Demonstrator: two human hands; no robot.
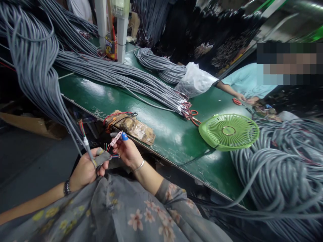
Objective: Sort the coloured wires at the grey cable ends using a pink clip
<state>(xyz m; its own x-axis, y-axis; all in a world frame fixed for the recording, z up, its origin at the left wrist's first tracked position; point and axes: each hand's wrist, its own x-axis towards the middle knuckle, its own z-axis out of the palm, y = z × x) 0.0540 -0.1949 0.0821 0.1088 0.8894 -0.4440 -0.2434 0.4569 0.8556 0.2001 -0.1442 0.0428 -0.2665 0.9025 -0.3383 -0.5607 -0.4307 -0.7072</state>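
My left hand (84, 170) is closed on a grey cable (88, 152), whose split-out coloured wires (107, 147) stick out past the fingertips towards my right hand. Grey coverings wrap some of the left fingers. Pinched in my right hand (131, 155) is a small pale pink strip (116, 138) with dark marks; one finger there wears a blue finger cot (124, 136). The strip sits right by the wire ends, but whether they are joined I cannot tell. Another cable end (85, 140) with a white band and coloured wires rises beside my left hand.
A wooden block (141, 129) with red and black leads lies at the edge of the green table (161, 124). Beyond are long grey cable bundles (121, 77), red-handled scissors (194, 116) and a green fan (229, 131). Coiled cables (280, 168) fill the right; a co-worker (248, 80) works opposite.
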